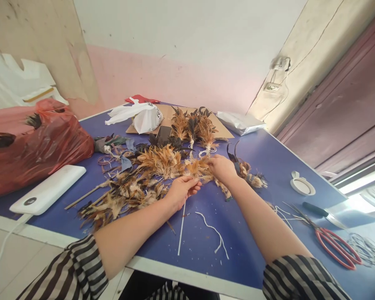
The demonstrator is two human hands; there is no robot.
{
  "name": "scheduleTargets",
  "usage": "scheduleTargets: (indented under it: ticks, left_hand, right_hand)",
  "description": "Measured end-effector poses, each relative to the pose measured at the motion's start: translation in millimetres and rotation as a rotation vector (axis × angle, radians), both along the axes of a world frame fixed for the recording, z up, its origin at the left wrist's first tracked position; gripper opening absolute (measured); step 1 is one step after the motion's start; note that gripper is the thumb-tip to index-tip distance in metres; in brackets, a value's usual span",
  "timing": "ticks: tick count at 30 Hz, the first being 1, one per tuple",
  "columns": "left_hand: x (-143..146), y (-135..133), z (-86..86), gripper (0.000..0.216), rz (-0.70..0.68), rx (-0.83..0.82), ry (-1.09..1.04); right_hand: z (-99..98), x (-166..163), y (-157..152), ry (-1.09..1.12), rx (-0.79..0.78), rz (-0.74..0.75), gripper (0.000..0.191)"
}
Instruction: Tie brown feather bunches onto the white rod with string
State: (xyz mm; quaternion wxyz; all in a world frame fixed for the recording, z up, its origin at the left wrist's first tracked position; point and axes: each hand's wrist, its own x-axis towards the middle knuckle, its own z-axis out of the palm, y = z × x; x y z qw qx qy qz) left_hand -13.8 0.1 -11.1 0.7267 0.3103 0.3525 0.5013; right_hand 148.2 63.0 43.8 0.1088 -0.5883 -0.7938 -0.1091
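My left hand (180, 191) is curled shut round a small bunch of brown feathers (196, 167) and the top of a thin white stick (181, 227) that runs toward me. My right hand (222, 167) lies on the same bunch from the right, fingers closed on the feathers. A large heap of loose brown and black feathers (134, 187) spreads left of my hands over the blue table (206, 233). Tied feather bundles (192, 127) lie farther back on a brown cardboard sheet (220, 130).
A red plastic bag (28, 146) with feathers stands at the left, a white power bank (48, 188) in front of it. Red-handled scissors (334, 241), a knife (321, 212) and a white tape roll (302, 186) lie at the right. Bits of white string (217, 235) lie near me.
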Motion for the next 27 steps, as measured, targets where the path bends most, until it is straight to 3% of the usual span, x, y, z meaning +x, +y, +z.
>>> scheduleTargets:
  ticks: [4, 8, 10, 12, 15, 18, 22, 27]
  left_hand:
    - [0.4, 0.2, -0.9, 0.018, 0.011, 0.008, -0.003]
    - [-0.9, 1.4, -2.8, 0.019, 0.006, 0.015, -0.007]
    - [-1.5, 1.5, -2.7, 0.018, -0.002, 0.016, -0.003]
    - [-1.6, 0.8, -1.6, 0.016, -0.003, 0.009, 0.002]
    - [-0.8, -1.8, 0.6, 0.012, -0.011, 0.000, 0.005]
    - [1.0, -5.9, 2.3, 0.010, -0.040, 0.002, -0.002]
    - [2.1, -9.1, 3.3, 0.010, -0.077, -0.009, -0.033]
    - [0.3, -6.9, 4.2, 0.013, -0.089, -0.032, -0.081]
  right_hand:
    - [-12.7, -7.2, 15.8, -0.049, -0.112, 0.002, 0.023]
    - [-17.6, 0.0, 14.8, 0.014, -0.103, -0.043, 0.021]
    - [-16.8, 8.9, 8.8, 0.222, -0.102, -0.050, 0.020]
    - [-15.9, 17.6, -0.1, 0.608, -0.160, -0.056, 0.021]
    - [-17.3, 23.4, -17.2, 1.233, -0.373, -0.067, 0.027]
    - [-22.0, 17.5, -36.6, 1.614, -0.556, -0.023, 0.030]
    - [-30.8, -0.2, -60.4, 1.819, -0.652, 0.008, 0.028]
    - [-38.1, -19.7, -75.2, 1.770, -0.607, 0.067, 0.024]
